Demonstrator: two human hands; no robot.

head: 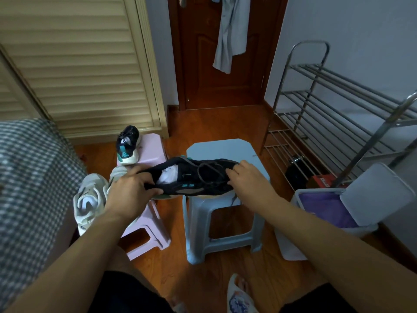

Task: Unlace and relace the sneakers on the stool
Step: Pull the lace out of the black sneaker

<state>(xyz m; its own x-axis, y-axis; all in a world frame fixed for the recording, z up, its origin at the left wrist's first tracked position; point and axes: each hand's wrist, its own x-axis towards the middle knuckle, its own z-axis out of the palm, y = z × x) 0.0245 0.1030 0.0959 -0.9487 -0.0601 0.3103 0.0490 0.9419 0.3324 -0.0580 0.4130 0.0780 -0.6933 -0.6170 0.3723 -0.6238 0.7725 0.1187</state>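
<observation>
The black sneaker (198, 177) lies on its side over the near edge of the blue stool (248, 150), heel toward the person's left, laces (204, 171) apparently threaded and white stuffing showing in the opening. The left hand (130, 188) grips the heel collar, fingers curled round it; the right hand (244, 175) holds the toe end, fingers bent over the upper. The step looks like settling the shoe for unlacing — it would go best with the heel held firm, the tongue turned up toward the person, and the right hand freed to find the lace ends first. Its mate (127, 145) stands on the pink stool (153, 147) behind; a white sneaker (90, 199) rests nearer on the left, beside a checked bed (33, 166).
</observation>
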